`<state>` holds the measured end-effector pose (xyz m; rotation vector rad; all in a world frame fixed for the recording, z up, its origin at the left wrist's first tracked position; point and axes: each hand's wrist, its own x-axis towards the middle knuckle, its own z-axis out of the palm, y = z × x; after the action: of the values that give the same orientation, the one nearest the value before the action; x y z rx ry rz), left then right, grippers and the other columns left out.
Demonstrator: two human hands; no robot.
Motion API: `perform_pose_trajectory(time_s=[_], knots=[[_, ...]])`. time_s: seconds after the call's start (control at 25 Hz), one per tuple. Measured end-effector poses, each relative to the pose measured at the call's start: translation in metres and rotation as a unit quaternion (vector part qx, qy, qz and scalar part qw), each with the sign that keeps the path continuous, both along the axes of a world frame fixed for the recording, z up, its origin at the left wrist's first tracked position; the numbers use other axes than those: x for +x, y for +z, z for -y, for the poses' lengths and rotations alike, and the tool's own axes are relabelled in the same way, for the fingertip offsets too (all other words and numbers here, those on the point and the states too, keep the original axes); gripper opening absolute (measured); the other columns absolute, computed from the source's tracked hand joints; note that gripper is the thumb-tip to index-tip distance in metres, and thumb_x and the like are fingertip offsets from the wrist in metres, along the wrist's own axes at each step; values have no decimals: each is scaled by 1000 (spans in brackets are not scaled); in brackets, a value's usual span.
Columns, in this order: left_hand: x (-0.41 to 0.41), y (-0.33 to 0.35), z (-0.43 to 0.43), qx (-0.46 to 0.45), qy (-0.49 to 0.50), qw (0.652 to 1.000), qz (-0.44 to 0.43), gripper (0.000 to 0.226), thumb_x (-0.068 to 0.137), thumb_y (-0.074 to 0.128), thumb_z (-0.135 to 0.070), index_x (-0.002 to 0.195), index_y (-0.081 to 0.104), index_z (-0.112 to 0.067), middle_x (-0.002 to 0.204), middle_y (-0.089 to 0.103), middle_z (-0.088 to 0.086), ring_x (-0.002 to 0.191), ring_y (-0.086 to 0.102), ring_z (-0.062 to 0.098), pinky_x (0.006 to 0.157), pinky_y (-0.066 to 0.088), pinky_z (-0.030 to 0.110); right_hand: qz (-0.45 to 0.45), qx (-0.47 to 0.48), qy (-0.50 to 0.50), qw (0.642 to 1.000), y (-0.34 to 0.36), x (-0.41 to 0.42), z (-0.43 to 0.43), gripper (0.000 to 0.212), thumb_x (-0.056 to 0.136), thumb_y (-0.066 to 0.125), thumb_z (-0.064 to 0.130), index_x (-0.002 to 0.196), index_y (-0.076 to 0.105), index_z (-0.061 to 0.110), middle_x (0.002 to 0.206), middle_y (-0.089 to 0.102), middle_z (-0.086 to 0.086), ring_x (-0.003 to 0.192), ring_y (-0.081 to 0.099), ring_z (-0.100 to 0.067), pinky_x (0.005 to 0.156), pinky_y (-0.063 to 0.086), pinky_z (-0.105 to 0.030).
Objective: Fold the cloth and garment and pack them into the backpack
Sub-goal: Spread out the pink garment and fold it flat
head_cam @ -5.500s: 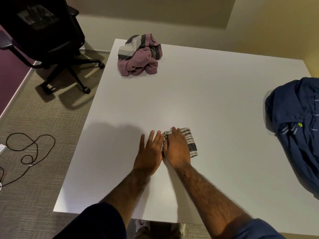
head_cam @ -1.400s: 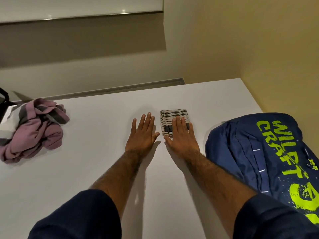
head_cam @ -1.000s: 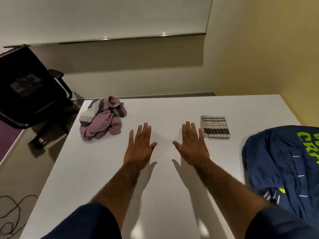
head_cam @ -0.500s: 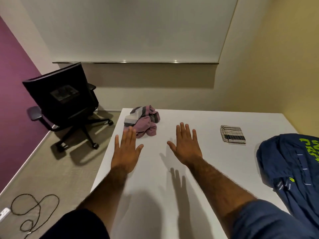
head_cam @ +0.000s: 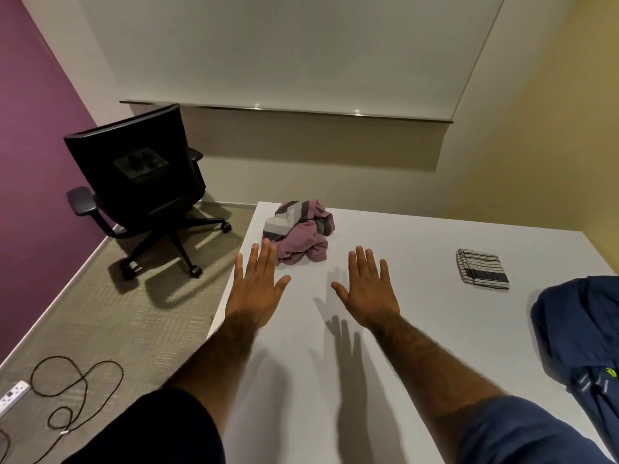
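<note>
Left hand [head_cam: 256, 289]: flat, palm down, over the left edge of the white bench [head_cam: 418, 316]; fingers [head_cam: 264, 259] straight and slightly spread, holding nothing.
Right hand [head_cam: 366, 289]: flat, palm down, raised above the bench with its shadow lying apart beneath it; fingers [head_cam: 360, 262] straight and empty.
Garment [head_cam: 298, 237]: a crumpled pink piece with grey and white stripes, unfolded, at the far left corner of the bench, just beyond the left fingertips and close to both the far and left edges.
Cloth [head_cam: 482, 273]: folded into a small striped rectangle, lying flat on the right part of the bench, well apart from both hands and near the backpack without touching it.
Backpack [head_cam: 576, 333]: dark blue, lying at the right edge of the bench and partly cut off by the frame.
Open room: bare bench surface between the hands, between the right hand and the cloth, and along the near side under the forearms.
Left of the bench: carpeted floor [head_cam: 140, 323] with a black office chair [head_cam: 140, 182] standing clear of the bench edge, and a looped black cable [head_cam: 83, 373] running to a white power strip [head_cam: 13, 393].
</note>
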<state>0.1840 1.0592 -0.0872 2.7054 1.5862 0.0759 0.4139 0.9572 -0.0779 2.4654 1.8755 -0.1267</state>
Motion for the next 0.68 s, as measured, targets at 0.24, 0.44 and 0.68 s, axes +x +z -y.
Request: perform_pose_trajectory(time_s=[0.24,0.44,0.68], knots=[[41,-46,-52,-34,-10,999,8,92,83,-27,-73,158,-14,-22,169,-14,3,156,-13,26,125,-8,53,-17,-28,26,999,-42,27,-61,112,68,-27,76,161,-10,17,168,-19,-6,154,-19,-29,124,-8,-52],[72,-78,-97,-59,-16,998,9,94,81,-20,-76,160,-16,-25,165,-25,-1,155,-20,24,118,-22,46,-28,-73,71,994,-78,46,-113,101,82,-15,79,162,-5,18,169,-13,-6,155,-15,-27,125,-7,-52],[87,-103,-130,-84,-19,996,0,91,78,-20,-81,157,-19,-35,169,-20,5,156,-15,29,123,-15,50,-57,-118,138,982,-116,46,-169,78,101,25,68,163,1,28,170,-7,-3,156,-10,-25,125,-5,-54]])
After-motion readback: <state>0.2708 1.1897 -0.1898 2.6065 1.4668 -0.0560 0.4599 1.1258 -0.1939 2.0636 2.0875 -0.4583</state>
